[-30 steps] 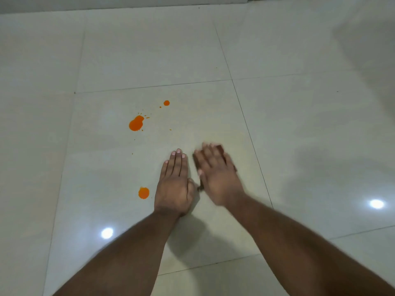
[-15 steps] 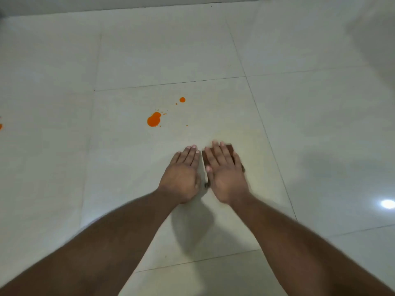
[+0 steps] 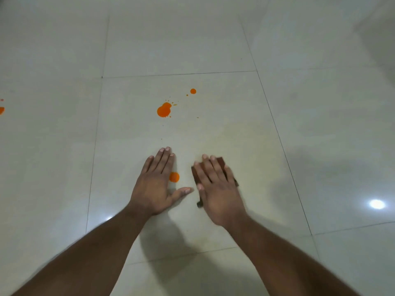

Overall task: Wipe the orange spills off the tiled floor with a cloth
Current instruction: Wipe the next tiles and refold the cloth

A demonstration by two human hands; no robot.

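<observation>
Tiled floor [image 3: 213, 50]: orange spot [image 3: 174, 177] between left hand [image 3: 154, 186] and cloth-pressing right hand [image 3: 215, 191].

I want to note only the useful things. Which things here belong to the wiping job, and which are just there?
Job:
brown cloth under the right hand
left hand, flat on the floor
orange spots: near, large, small, far-left
tiled floor

Just there:
light reflection

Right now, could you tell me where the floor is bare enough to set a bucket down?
Bare: the tiles beyond the grout line and right of the right hand. Crowded: between the left hand and the cloth, one orange spot; ahead, the big splash.
</observation>
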